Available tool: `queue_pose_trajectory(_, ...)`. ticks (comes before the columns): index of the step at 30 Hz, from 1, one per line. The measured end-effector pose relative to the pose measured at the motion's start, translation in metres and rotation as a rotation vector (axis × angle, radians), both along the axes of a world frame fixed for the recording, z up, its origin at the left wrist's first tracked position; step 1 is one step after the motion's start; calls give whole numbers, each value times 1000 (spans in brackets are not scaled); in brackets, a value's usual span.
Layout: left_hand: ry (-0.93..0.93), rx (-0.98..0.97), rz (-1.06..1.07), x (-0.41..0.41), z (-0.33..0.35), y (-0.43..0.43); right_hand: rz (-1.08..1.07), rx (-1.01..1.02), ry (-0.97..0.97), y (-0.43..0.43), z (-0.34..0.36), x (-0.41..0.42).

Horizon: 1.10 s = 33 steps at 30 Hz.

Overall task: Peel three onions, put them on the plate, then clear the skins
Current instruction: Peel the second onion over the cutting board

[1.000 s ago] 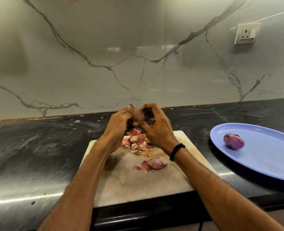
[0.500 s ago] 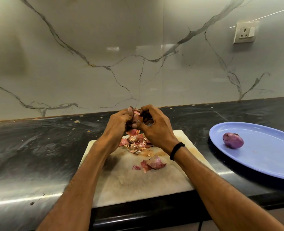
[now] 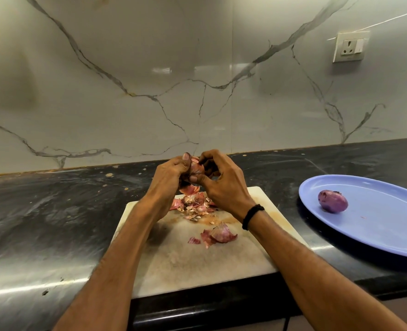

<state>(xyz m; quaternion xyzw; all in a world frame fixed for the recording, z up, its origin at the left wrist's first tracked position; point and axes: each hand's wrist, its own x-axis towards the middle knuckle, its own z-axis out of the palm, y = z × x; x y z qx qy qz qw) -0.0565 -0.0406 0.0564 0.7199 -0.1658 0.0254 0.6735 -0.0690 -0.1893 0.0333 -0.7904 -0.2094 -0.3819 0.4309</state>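
Peeling of the second onion (image 3: pixel 196 168) in hand, mid-frame above the cutting board (image 3: pixel 197 259): left hand (image 3: pixel 171 177) curls round it, right hand (image 3: pixel 224 185) pinches at its skin, though how much skin is left is hidden by the fingers. Next move likely calls for stripping it clean, then carrying it right to the plate (image 3: pixel 388 235), where one peeled onion (image 3: pixel 333 201) lies; skins (image 3: pixel 197 205) sit on the board below the grip.

Inspector: Colours to the right of the right hand (image 3: pixel 225 187)?
Clerk: The plate (image 3: pixel 376 235) periwinkle blue; the peeled onion (image 3: pixel 333 201) purple.
Inspector: Between it and the left hand (image 3: pixel 166 181), and below?
Clerk: The held onion (image 3: pixel 196 168) pink-red; skins (image 3: pixel 195 204) pink and tan; board (image 3: pixel 185 259) off-white, orange-stained; bench (image 3: pixel 54 211) black, grey-streaked.
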Motion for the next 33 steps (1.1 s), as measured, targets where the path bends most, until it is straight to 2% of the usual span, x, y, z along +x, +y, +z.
queue_pose_trajectory(9,-15,26,19,-1,0,-1,-91,-64,-25,-2,-3,2)
queue_pose_trajectory(18,-21,-7,28,1,1,-1,-19,22,-55,1,1,-1)
queue_pose_trajectory(25,-19,28,13,0,0,0,-85,18,-67,1,-1,2)
queue_pose_trajectory(33,59,-29,38,-1,1,-5,-152,-41,-108,1,-5,7)
